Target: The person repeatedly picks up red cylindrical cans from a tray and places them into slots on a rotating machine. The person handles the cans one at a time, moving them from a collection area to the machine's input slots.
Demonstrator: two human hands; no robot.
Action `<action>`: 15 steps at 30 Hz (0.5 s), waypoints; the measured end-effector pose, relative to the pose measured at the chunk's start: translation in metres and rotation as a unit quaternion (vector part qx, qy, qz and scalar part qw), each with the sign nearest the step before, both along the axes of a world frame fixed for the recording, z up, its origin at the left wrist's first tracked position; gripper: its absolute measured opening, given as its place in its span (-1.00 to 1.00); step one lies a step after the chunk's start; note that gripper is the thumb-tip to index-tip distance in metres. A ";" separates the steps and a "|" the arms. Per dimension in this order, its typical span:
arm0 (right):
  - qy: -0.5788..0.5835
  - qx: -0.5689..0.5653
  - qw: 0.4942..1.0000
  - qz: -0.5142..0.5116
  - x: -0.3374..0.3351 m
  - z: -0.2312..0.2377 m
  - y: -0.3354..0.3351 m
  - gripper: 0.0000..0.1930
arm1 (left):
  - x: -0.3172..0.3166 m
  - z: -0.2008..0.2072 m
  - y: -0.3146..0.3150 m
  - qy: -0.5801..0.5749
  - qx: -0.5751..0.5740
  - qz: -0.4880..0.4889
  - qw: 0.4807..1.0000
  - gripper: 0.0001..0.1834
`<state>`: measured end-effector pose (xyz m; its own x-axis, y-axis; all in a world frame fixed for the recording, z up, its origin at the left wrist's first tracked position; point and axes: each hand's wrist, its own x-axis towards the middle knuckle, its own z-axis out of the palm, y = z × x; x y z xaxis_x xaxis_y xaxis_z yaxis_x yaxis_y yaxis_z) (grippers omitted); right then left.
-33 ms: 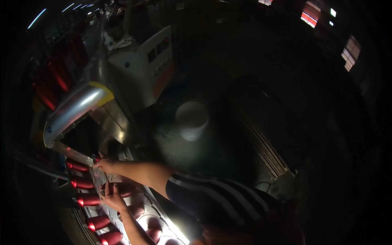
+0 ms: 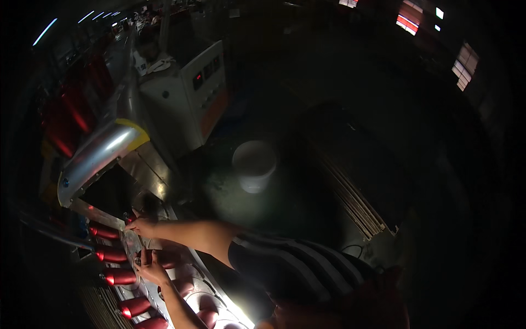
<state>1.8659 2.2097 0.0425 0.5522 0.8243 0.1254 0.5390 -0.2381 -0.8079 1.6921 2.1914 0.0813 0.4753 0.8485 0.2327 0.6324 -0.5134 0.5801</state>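
Note:
My left hand (image 2: 152,268) is at the lower left, its fingers bent around the narrow end of a dark red bottle (image 2: 171,259) that lies on its side. Above it, my right hand (image 2: 143,226) comes in from the right with thumb and fingers at a second red bottle (image 2: 130,217). Only a small part of that bottle shows; the hand hides the rest. Left of both hands, several shiny red bottles (image 2: 119,277) lie in a row, narrow ends pointing left. More dull red bottles (image 2: 208,317) rest beside my left forearm under bright light.
A curved metal hood (image 2: 101,153) with a yellow edge stands just beyond my hands. Behind it is a pale control cabinet (image 2: 200,88). A white bucket (image 2: 255,164) stands on the floor, with a stack of flat boards (image 2: 350,197) to its right. A metal bar (image 2: 57,227) runs at the left.
The view has shifted slightly, and the machine and the row of red bottles sit a little lower in it. Both hands keep nearly the same pose. A red display now glows on the cabinet.

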 end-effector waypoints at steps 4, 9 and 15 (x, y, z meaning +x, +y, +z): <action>0.023 0.112 0.988 -0.105 0.007 0.026 -0.127 -0.63 | 0.023 -0.019 0.015 0.040 -0.023 -0.037 0.998 -0.48; -0.041 0.192 0.958 -0.207 -0.030 0.004 -0.363 -0.64 | 0.028 0.031 -0.004 0.023 0.017 -0.108 0.994 -0.41; 0.008 -0.004 0.943 -0.332 -0.114 0.018 -0.554 -0.67 | -0.084 0.115 -0.100 -0.199 -0.037 -0.220 0.954 -0.60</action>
